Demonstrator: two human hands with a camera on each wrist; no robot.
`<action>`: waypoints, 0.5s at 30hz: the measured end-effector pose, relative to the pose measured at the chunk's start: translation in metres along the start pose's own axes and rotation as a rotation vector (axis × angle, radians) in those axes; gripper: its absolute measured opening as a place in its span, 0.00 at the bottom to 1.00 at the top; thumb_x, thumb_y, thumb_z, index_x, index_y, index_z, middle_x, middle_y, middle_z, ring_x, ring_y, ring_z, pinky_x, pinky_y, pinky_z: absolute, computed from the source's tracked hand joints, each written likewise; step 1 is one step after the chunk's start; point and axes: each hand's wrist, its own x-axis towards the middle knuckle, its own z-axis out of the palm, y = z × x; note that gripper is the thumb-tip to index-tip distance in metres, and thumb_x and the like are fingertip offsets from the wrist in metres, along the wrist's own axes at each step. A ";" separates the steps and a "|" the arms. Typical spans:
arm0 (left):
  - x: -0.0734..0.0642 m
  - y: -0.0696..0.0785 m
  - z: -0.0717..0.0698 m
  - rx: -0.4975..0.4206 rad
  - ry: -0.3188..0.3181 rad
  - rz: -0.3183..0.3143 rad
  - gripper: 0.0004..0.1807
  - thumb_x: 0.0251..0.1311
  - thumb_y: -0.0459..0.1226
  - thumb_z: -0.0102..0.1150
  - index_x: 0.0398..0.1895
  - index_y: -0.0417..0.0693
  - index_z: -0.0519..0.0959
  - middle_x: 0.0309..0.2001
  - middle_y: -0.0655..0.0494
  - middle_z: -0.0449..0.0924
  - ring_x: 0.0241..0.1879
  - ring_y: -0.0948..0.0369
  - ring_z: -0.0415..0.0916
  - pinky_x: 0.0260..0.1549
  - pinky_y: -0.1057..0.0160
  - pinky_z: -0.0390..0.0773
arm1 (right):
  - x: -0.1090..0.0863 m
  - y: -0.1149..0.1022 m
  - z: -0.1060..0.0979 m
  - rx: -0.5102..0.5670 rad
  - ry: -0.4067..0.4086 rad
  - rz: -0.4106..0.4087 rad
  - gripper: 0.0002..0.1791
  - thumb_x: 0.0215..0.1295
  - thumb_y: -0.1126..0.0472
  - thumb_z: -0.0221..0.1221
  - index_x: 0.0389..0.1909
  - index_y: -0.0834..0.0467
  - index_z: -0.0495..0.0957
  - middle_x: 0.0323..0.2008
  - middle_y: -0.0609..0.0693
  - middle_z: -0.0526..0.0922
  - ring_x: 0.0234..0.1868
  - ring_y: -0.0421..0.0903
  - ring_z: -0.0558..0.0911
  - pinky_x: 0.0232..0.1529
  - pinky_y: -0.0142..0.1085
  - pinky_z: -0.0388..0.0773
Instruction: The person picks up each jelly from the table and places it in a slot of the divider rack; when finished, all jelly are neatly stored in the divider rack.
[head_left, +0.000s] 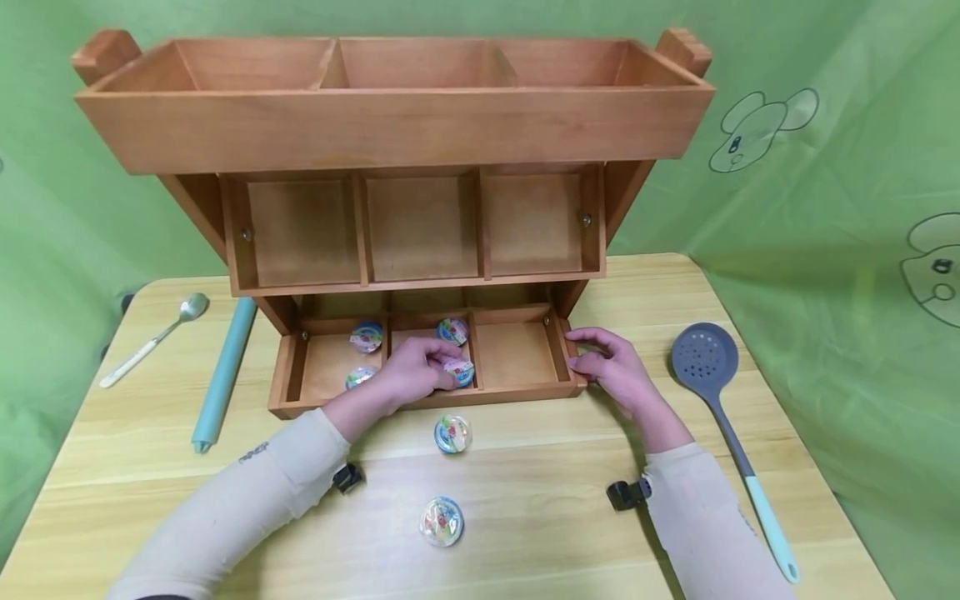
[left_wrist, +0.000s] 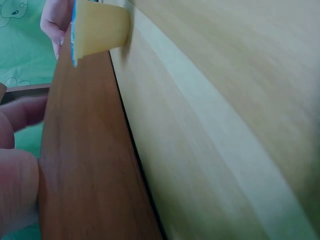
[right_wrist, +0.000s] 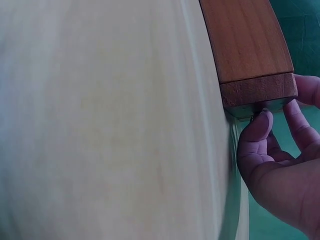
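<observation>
A wooden three-tier rack (head_left: 397,129) stands on the table, each tier split into three compartments. In its lowest tray my left hand (head_left: 415,367) holds a jelly cup (head_left: 460,372) at the front of the middle compartment. Another jelly cup (head_left: 453,331) sits behind it. The left compartment has two more, one jelly cup (head_left: 366,337) at the back and one (head_left: 361,377) partly behind my wrist. My right hand (head_left: 613,367) rests its fingertips and thumb against the tray's right end (right_wrist: 260,92).
Two jelly cups lie in front of the rack, the nearer cup (head_left: 442,522) and the farther cup (head_left: 453,434). To the left are a spoon (head_left: 157,337) and a teal rolled item (head_left: 225,375). A slotted skimmer (head_left: 705,358) lies at the right. Green cloth hangs behind.
</observation>
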 end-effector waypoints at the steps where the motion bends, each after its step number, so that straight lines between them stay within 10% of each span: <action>1: 0.001 0.000 0.000 -0.009 -0.004 -0.004 0.27 0.46 0.26 0.70 0.55 0.40 0.81 0.42 0.51 0.79 0.39 0.56 0.75 0.37 0.61 0.78 | 0.000 0.000 0.000 -0.001 0.000 -0.002 0.25 0.63 0.74 0.60 0.62 0.70 0.71 0.57 0.64 0.71 0.32 0.40 0.78 0.33 0.32 0.79; 15: -0.001 -0.001 0.001 0.135 -0.051 0.077 0.24 0.55 0.26 0.60 0.57 0.42 0.81 0.44 0.52 0.80 0.39 0.57 0.74 0.37 0.61 0.77 | 0.002 0.004 -0.003 -0.035 0.013 -0.011 0.24 0.62 0.72 0.61 0.60 0.68 0.73 0.56 0.58 0.73 0.33 0.41 0.79 0.33 0.32 0.79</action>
